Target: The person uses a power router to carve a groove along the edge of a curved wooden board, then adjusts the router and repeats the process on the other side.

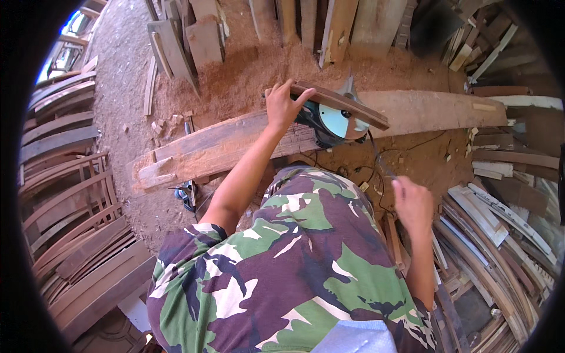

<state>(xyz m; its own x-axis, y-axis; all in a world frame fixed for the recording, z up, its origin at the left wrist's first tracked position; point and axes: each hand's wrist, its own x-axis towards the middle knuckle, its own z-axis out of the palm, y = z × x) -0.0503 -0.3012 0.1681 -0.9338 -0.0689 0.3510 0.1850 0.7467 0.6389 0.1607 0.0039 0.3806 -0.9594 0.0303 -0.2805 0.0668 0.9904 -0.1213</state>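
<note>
My left hand (282,106) grips the near-left end of a narrow brown wooden strip (347,107), thumb on one side and fingers on the other. The strip slants over a circular saw (334,123) with a pale blue-white guard, hiding part of it. That saw rests on a long, curved plank (432,109) in front of me. Off to the right and lower, my right hand (413,203) is closed. A thin dark cord-like piece (384,162) runs from near the saw to its fingertips; whether the fingers pinch it is hard to make out.
A blue-and-black power tool (187,195) lies below the plank's left part. Black cable (376,182) loops on the ground. Reddish sawdust (247,79) covers the floor beyond. Boards (329,29) stand at the back; wooden pieces are stacked at left (70,206) and right (488,253).
</note>
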